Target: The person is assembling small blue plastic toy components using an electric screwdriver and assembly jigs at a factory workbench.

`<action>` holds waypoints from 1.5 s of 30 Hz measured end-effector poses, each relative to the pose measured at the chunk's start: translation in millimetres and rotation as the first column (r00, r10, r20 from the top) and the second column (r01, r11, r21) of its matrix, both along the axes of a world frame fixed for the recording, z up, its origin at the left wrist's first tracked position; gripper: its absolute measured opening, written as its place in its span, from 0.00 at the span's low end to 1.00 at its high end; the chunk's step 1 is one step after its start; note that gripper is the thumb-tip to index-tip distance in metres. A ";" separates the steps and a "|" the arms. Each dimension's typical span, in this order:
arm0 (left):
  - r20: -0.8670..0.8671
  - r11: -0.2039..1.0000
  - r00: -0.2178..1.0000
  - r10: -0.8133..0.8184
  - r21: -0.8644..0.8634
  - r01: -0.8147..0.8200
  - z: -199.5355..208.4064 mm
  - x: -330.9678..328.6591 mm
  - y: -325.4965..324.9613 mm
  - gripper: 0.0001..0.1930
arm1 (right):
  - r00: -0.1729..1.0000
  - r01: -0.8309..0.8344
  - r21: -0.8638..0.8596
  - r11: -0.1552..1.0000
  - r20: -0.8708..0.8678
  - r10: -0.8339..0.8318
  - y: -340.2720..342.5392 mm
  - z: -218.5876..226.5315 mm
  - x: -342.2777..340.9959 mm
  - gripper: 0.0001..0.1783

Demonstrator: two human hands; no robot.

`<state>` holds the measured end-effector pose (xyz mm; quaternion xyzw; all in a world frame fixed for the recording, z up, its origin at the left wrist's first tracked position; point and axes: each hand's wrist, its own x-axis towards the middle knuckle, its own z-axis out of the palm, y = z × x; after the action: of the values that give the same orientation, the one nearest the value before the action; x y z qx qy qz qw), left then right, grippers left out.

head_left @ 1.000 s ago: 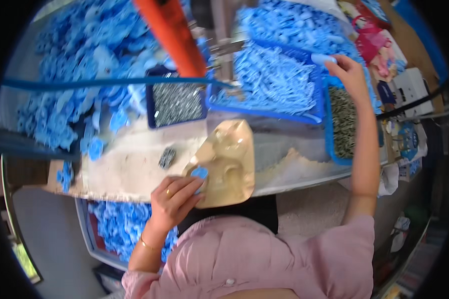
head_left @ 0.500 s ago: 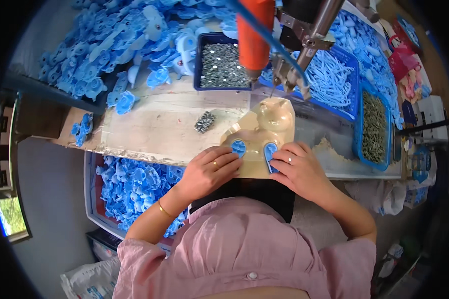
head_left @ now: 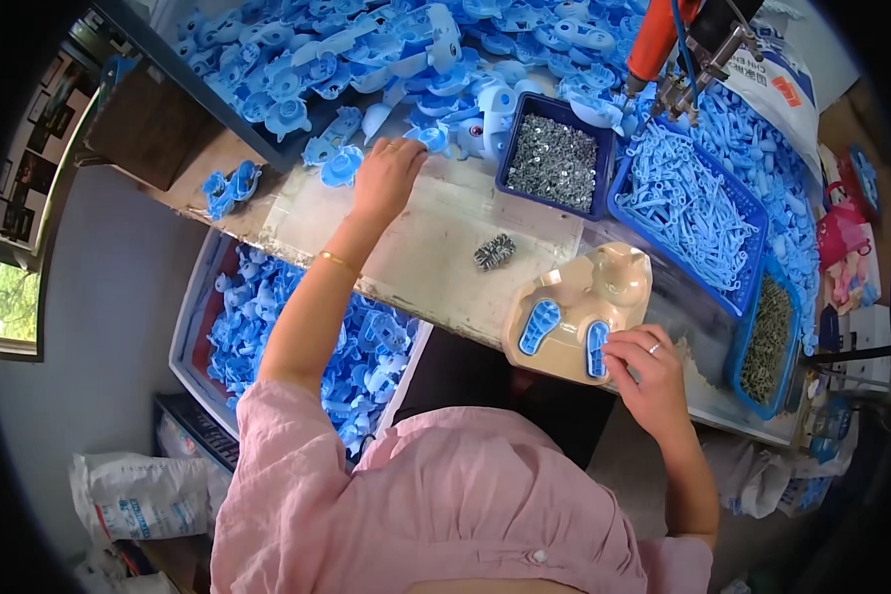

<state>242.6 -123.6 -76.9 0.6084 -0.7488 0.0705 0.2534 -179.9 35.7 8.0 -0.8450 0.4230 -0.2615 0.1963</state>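
Fingers of the right hand (head_left: 651,372) touch a blue part (head_left: 596,350) seated in a tan mould (head_left: 564,354) at the near edge of the counter (head_left: 416,259); whether they pinch cannot be told. The recess seems shaped to prevent shifting. The left hand's (head_left: 386,178) fingers meet piled blue shells (head_left: 366,71), their grasp hidden. The seated part is elongated, ribbed within its rim; a second piece (head_left: 540,327) occupies the neighbouring recess.

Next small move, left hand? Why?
Likely pick up the cupped blue plastic shell: it lies right by the left hand. Two oblong blue pieces sit in the tan molded fixture, the right hand at one; its rounded far end holds none.
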 end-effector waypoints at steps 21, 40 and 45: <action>0.031 0.915 0.993 0.112 -0.392 -0.091 118.7 -26.2 41.1 0.08 | 0.986 0.004 0.119 0.993 0.167 -0.024 -8.2 9.3 28.9 0.06; -0.959 0.834 -0.109 0.261 0.167 0.527 39.0 -147.6 130.6 0.22 | 0.926 0.089 -0.182 0.979 0.377 -0.014 11.6 19.0 60.7 0.23; -0.620 0.834 0.681 -0.389 0.077 0.546 57.4 -139.9 134.6 0.40 | 0.981 0.133 -0.332 0.934 0.177 -0.077 9.3 37.1 31.1 0.20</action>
<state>102.7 11.0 -19.4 0.4136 -0.7681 -0.2834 0.3984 -148.8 45.0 45.1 -0.8186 0.3984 -0.4085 0.0656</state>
